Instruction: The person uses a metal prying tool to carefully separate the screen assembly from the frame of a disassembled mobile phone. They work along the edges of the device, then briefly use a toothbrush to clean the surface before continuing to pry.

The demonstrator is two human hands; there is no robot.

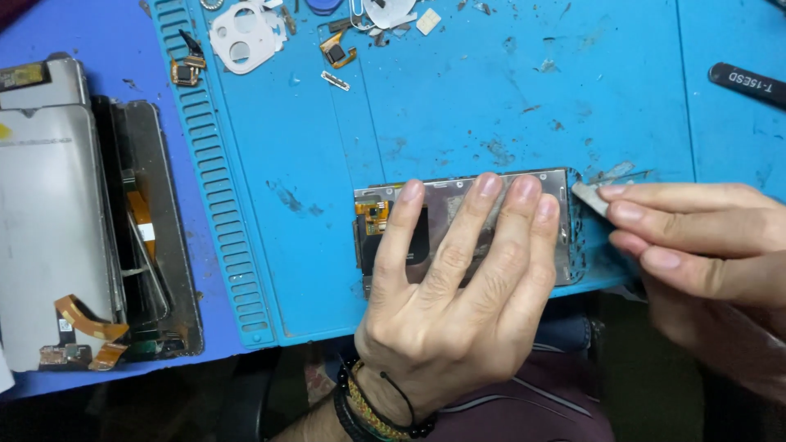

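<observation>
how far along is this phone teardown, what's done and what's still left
Done: small parts already lie loose at the top of the blue mat, and a separated screen panel sits at the left. In hand: the left hand presses the phone frame flat while the right hand works a thin blade at its right edge. Left: that frame keeps an orange flex cable, and residue speckles the edge.

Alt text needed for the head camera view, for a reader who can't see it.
A left hand presses a phone screen assembly flat on a blue repair mat while the right hand works a thin flat blade at its right edge. More disassembled screens lie left.
</observation>
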